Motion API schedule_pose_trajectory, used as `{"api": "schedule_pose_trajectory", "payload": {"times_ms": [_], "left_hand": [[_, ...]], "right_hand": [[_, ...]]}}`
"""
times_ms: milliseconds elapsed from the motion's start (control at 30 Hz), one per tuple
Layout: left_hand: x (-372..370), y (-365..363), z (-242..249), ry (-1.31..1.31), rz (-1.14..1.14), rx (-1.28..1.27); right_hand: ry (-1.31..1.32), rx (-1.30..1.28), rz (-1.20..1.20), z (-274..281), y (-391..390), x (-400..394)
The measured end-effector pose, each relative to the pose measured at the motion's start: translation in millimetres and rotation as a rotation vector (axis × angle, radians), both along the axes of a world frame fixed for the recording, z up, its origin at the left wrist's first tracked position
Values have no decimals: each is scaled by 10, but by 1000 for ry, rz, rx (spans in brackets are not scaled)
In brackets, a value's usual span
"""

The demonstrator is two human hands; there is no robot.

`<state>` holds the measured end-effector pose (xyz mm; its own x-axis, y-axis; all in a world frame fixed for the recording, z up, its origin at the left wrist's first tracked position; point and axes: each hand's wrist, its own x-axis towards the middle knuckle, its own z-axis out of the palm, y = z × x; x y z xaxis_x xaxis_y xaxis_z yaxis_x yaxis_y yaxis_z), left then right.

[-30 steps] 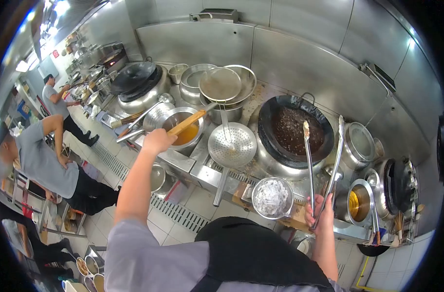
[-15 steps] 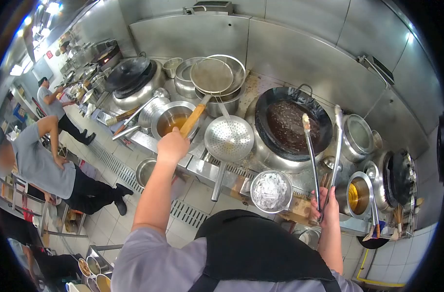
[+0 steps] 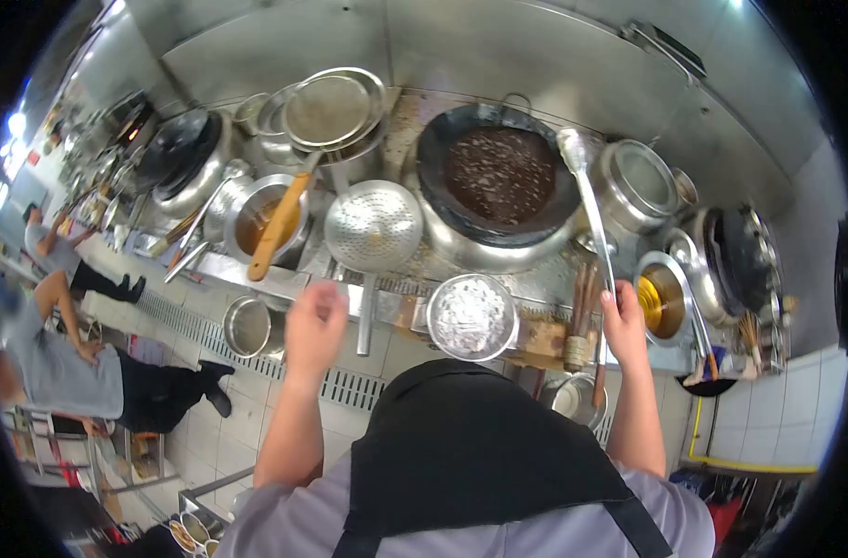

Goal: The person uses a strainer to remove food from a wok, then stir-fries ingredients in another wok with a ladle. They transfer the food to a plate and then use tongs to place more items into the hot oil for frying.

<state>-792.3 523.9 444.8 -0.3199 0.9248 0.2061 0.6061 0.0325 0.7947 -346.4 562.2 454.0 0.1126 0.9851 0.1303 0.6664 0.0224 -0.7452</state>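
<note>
My left hand [image 3: 314,324] is in the air before the counter, holding nothing, its loosely curled fingers slightly blurred. Just beyond it, the wooden handle of a mesh strainer [image 3: 326,113] lies across a bowl of brownish liquid [image 3: 264,206]. A perforated skimmer [image 3: 373,226] rests to its right. My right hand [image 3: 626,327] is closed around long metal tongs [image 3: 591,209], whose whitish tips rise beside a wok of dark bubbling liquid [image 3: 498,174]. The tongs' arms appear together. Near me stands a bowl of white powder [image 3: 472,318].
A bamboo brush [image 3: 580,325] lies left of my right hand. A pot of yellow oil [image 3: 661,293] and another wok [image 3: 757,265] stand right. Further left are a stacked wok [image 3: 178,144] and a metal pot [image 3: 247,327]. Co-workers [image 3: 71,367] stand at the left.
My left hand has let go of the strainer's wooden handle and drawn back toward me. The tongs in my right hand have gone from spread to nearly together. The view has shifted right.
</note>
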Motion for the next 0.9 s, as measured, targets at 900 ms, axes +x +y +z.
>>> {"api": "schedule_pose_trajectory", "payload": {"times_ms": [900], "left_hand": [[787, -92, -802, -82, -324, -492]], "right_hand": [[-120, -192, -158, -590, -659, 464]]}}
